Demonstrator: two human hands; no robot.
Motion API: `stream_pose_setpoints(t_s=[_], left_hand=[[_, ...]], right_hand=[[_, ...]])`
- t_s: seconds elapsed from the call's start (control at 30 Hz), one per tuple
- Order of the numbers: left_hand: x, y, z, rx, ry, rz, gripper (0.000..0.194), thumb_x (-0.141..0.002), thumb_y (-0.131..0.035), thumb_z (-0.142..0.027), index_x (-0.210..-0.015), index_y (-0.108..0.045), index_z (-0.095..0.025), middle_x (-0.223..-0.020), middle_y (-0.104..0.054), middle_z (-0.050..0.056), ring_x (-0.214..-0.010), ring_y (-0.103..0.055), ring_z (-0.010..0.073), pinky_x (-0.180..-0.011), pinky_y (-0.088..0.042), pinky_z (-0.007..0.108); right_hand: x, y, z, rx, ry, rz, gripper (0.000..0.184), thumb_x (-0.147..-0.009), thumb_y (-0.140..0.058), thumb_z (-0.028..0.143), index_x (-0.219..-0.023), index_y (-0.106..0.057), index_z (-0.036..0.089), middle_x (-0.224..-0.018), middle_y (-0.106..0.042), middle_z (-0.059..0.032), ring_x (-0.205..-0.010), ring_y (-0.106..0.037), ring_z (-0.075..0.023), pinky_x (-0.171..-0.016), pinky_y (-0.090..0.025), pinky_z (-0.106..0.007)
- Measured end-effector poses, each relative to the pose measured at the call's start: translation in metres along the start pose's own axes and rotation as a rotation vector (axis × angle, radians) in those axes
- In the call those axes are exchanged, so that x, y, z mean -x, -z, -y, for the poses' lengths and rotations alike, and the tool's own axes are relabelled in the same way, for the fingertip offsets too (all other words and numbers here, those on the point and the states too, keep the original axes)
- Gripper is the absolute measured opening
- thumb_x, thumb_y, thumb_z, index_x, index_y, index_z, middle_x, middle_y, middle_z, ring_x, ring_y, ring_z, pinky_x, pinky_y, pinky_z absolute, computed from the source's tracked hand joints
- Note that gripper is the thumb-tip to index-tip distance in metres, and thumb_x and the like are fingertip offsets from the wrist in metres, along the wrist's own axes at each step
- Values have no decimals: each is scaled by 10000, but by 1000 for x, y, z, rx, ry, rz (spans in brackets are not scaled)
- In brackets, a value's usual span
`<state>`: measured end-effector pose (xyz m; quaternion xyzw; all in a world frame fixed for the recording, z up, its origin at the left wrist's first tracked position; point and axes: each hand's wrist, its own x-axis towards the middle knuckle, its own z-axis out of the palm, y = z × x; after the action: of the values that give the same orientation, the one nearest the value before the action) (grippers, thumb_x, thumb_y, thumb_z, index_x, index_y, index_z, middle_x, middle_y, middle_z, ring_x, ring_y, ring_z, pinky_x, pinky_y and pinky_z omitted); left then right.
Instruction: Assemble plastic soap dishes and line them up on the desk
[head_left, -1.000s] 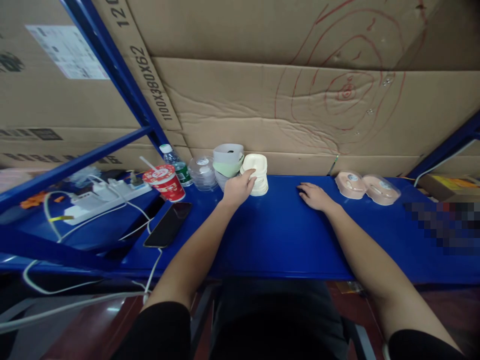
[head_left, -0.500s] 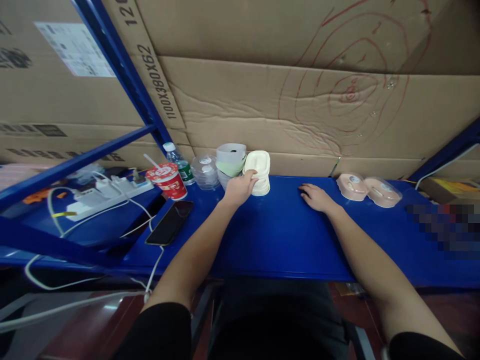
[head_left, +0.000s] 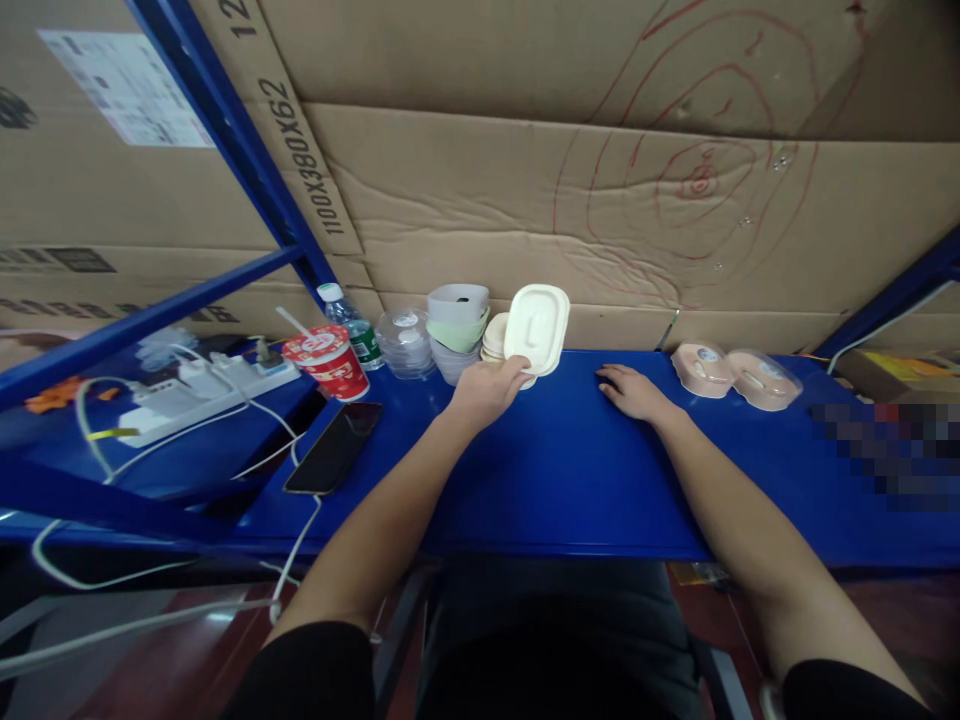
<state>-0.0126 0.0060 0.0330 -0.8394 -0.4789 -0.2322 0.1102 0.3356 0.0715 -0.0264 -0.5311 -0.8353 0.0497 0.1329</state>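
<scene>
My left hand pinches the lower edge of a cream food-container lid, which is tilted up above the blue tabletop. Behind it, partly hidden, stands a stack of similar cream lids. To the left of that stack are nested bowls in whitish and pale green, and a pile of clear plastic lids. My right hand lies on the tabletop with its fingers stretched out, holding nothing.
Two pink containers with clear covers sit at the right. On the left are a red paper cup, a water bottle, a phone and a white power strip with cables. Cardboard stands behind the table.
My left hand has lifted the cream lid off its stack and moved it to the right, tilting it up. My right hand stays on the table.
</scene>
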Motion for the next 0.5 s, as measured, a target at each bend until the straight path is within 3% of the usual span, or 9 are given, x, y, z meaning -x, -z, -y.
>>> stream_pose_setpoints(t_s=[0.1, 0.2, 0.27, 0.4, 0.5], left_hand=[[9, -5, -10, 64, -153, 94, 265, -1095, -517, -413, -1200, -682, -234, -974, -816, 68, -873, -774, 223, -733, -505, 293], [13, -10, -20, 82, -265, 245, 242, -1085, -542, -400, -1195, -692, -245, -998, -820, 56, -910, -777, 218, -733, -500, 282], [14, -13, -24, 80, -296, 349, 234, -1080, -550, -392, -1193, -699, -251, -1009, -822, 45, -930, -780, 220, -717, -494, 276], [14, -19, -25, 85, -282, 478, 237, -1069, -543, -347, -1193, -725, -262, -1048, -826, 36, -954, -782, 226, -733, -510, 283], [15, -23, -18, 137, -260, 442, 281, -1055, -509, -275, -1205, -746, -253, -1143, -821, 46, -1026, -774, 218, -811, -539, 297]], right_hand=[[-1, 6, 3, -189, -28, -99, 426, -1063, -468, 387, -1317, -726, 163, -1381, -733, -162, -1313, -665, -309, -1162, -477, -461], [-1, 13, 9, -434, -124, -185, 510, -1078, -401, 528, -1176, -757, 177, -1101, -809, -118, -971, -750, -269, -917, -580, -401], [-1, 16, 15, -571, -158, -190, 572, -1064, -393, 599, -1179, -748, 165, -988, -800, -96, -773, -714, -221, -756, -570, -344], [1, 15, 26, -568, -107, -42, 478, -977, -588, 466, -1304, -708, 140, -829, -761, -57, -680, -662, -189, -662, -504, -295], [1, 13, 31, -458, -62, 123, 501, -882, -643, 264, -1358, -678, 113, -723, -722, -24, -662, -662, -187, -656, -482, -283]])
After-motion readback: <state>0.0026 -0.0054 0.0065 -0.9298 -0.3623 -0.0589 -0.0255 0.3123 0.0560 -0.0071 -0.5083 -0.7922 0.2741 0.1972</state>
